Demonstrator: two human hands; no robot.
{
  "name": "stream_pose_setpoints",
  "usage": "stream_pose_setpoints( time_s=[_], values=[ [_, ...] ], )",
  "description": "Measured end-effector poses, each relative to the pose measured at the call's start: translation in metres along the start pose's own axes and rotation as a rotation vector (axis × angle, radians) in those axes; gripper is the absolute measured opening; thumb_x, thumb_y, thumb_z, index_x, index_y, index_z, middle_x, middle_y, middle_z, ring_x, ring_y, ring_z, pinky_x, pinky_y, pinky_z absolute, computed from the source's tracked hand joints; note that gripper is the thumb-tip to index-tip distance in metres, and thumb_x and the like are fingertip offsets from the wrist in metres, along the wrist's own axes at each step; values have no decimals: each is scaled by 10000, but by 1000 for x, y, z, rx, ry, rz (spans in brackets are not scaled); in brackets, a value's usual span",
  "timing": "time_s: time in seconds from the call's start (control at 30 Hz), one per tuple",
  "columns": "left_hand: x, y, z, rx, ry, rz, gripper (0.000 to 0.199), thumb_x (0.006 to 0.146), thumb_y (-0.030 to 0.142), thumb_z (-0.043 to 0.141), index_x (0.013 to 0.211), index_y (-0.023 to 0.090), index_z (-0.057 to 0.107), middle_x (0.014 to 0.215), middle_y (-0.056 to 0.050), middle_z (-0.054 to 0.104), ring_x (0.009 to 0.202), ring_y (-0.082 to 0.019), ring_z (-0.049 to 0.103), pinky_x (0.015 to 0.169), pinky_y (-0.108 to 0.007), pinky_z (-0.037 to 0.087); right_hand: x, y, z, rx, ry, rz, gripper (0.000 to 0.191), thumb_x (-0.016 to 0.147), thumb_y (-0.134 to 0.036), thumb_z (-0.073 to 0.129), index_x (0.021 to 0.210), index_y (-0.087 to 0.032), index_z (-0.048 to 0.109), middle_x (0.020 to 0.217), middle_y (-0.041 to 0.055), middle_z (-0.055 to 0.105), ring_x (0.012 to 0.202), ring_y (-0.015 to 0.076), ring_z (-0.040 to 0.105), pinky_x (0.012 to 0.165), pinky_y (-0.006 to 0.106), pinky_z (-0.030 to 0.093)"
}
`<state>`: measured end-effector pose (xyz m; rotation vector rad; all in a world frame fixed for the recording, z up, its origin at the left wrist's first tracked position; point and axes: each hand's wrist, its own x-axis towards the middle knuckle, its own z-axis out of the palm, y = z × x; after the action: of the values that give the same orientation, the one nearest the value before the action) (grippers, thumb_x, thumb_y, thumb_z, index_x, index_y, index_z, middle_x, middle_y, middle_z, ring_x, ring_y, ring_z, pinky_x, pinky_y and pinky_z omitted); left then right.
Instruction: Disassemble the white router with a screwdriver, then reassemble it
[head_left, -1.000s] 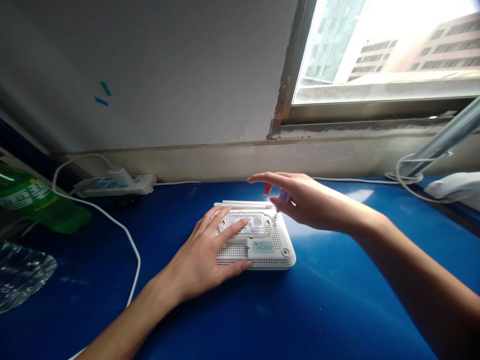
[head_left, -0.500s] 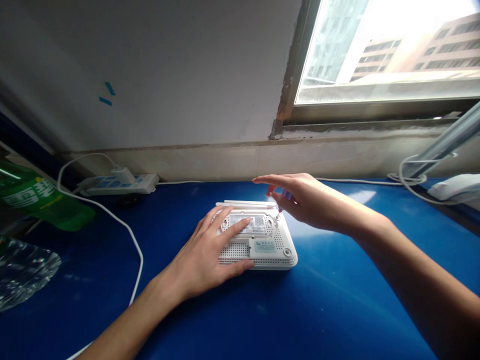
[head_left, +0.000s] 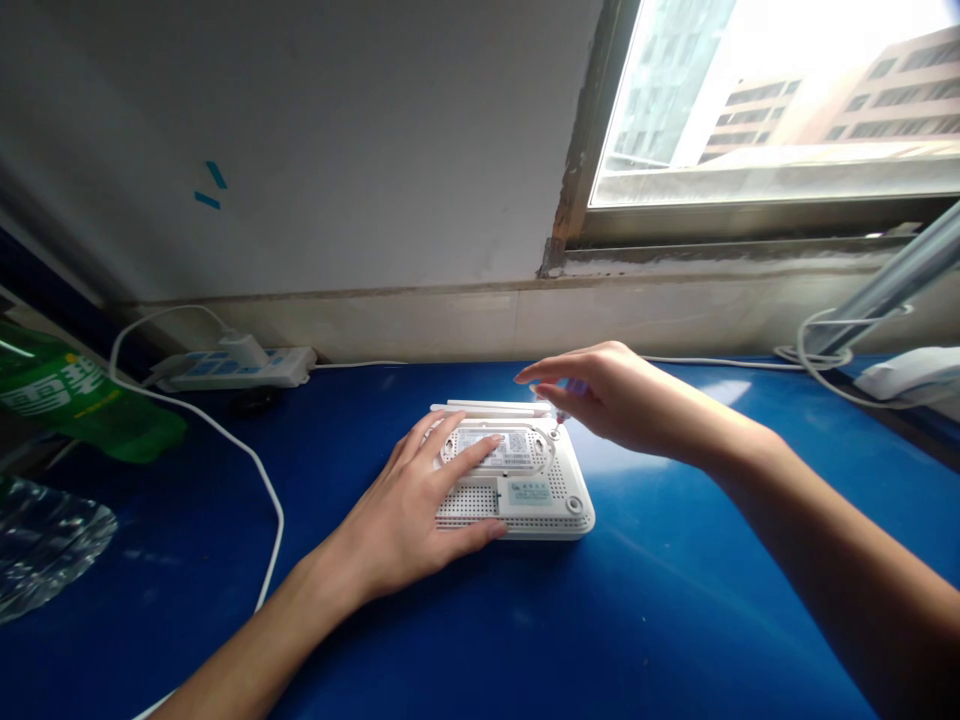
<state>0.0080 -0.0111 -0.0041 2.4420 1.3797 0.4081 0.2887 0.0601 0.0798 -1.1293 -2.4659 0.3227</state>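
Observation:
A white router lies underside up on the blue table, its vents, labels and round corner recesses showing. My left hand rests flat on the left part of it, fingers spread. At its far right corner, my right hand is closed around the handle of a small screwdriver. The handle looks purplish and see-through, mostly hidden by the fingers. Its tip stands in or just over the recess at that corner; I cannot tell which. White antennas lie folded along the router's far edge.
At the left are a green bottle and a clear plastic bottle. A power strip with a white plug sits by the wall, its white cable running toward me. A metal pole wrapped in cable stands at the right.
My right hand has turned slightly at the screwdriver, its fingers shifting a little to the right. My left hand and the router stay in place.

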Motion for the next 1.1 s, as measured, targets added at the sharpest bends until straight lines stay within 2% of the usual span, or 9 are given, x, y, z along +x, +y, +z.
stream_pose_setpoints(
  time_s=[0.1, 0.17, 0.3, 0.43, 0.63, 0.77, 0.93, 1.0, 1.1],
  values=[
    [0, 1, -1, 5, -4, -4, 810, 961, 723, 684, 1676, 459, 411, 1809, -86, 261, 1676, -435, 167, 1300, -710, 297, -3, 1, -2, 23, -7, -93, 649, 934, -65, 593, 1542, -291, 613, 1283, 62, 810, 1039, 202, 790, 779, 266, 587],
    [0, 1, -1, 6, -3, -2, 806, 963, 724, 679, 1675, 457, 413, 1808, -87, 265, 1677, -434, 168, 1301, -709, 296, -5, -2, -3, 3, -10, -121, 703, 893, -49, 609, 1546, -308, 603, 1359, 61, 774, 1110, 213, 767, 835, 286, 592],
    [0, 1, -1, -2, -2, -1, 807, 958, 724, 685, 1672, 450, 425, 1806, -91, 272, 1672, -442, 178, 1300, -711, 297, -2, -6, -3, -63, 4, -27, 290, 1000, -284, 680, 1261, -276, 805, 1125, 42, 854, 828, 199, 795, 713, 294, 577],
    [1, 1, -1, -1, -10, -7, 810, 956, 725, 687, 1672, 450, 425, 1810, -88, 262, 1673, -443, 175, 1302, -709, 296, 1, -1, 0, -59, 25, 10, 228, 1043, -317, 653, 1082, -257, 870, 919, 26, 872, 705, 178, 794, 635, 267, 543],
    [-1, 0, -1, 4, -12, -9, 813, 962, 739, 666, 1679, 467, 397, 1816, -82, 241, 1679, -438, 157, 1298, -717, 294, -1, 3, 1, 14, -9, -30, 597, 959, -99, 616, 1525, -285, 653, 1100, 30, 862, 775, 155, 790, 668, 238, 552],
    [0, 0, -1, 0, -6, 1, 810, 964, 728, 674, 1679, 458, 406, 1809, -87, 259, 1676, -435, 168, 1301, -713, 294, -3, -6, -3, 12, -32, -48, 775, 864, -45, 614, 1602, -277, 561, 1217, 49, 833, 702, 136, 735, 662, 247, 557],
    [0, 0, -1, -12, 7, 5, 811, 954, 708, 704, 1671, 446, 431, 1799, -92, 286, 1668, -442, 191, 1297, -712, 306, -1, -11, -5, -52, -14, 18, 262, 1005, -327, 684, 1190, -231, 843, 986, 54, 871, 649, 169, 750, 610, 267, 530],
    [0, 0, -1, -16, 14, 7, 810, 950, 701, 714, 1667, 445, 438, 1796, -88, 296, 1664, -446, 200, 1295, -713, 312, 0, -9, -3, -64, -3, 20, 256, 1044, -341, 648, 1044, -222, 875, 875, 54, 864, 668, 185, 773, 610, 267, 520],
    [0, 1, -2, -12, 18, 6, 807, 949, 706, 713, 1664, 448, 443, 1793, -86, 306, 1660, -449, 209, 1291, -712, 319, 1, -6, -1, -38, 7, -15, 335, 1039, -205, 608, 1309, -217, 807, 888, 54, 866, 739, 190, 803, 652, 252, 529]
  ],
)
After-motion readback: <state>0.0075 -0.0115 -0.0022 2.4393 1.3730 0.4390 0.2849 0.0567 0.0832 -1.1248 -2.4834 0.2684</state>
